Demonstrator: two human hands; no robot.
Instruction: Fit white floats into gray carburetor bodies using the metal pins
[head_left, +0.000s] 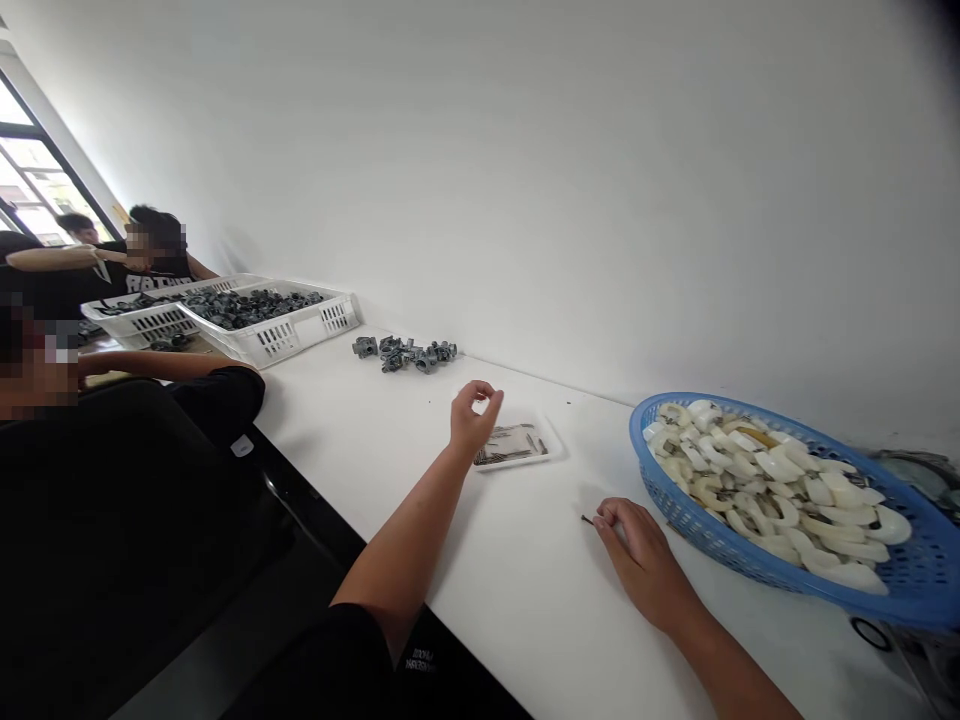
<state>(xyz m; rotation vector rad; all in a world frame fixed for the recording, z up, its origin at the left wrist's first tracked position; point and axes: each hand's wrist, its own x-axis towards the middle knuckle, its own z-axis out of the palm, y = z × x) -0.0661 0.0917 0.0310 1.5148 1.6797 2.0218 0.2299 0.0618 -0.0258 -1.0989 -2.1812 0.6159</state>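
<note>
My right hand [636, 553] is closed over the table, its thumb and fingertips pinching a small dark screw [586, 519] whose end sticks out to the left. My left hand [472, 418] hovers over the near left edge of a shallow white tray [553, 440]. Its thumb and fingers curl together into a ring, and whatever may be between the tips is too small to make out. Several thin dark screws [491, 455] lie in the tray. Beyond my left hand, a loose cluster of grey, ring-shaped parts [425, 357] rests on the table.
A blue basket [651, 478] full of curved whitish plastic pieces [780, 510] stands at the right. White crates [289, 342] of dark grey parts are at the back left, near people [161, 255]. Another person's arm [157, 365] reaches in from the left. A wall runs behind the table [517, 570].
</note>
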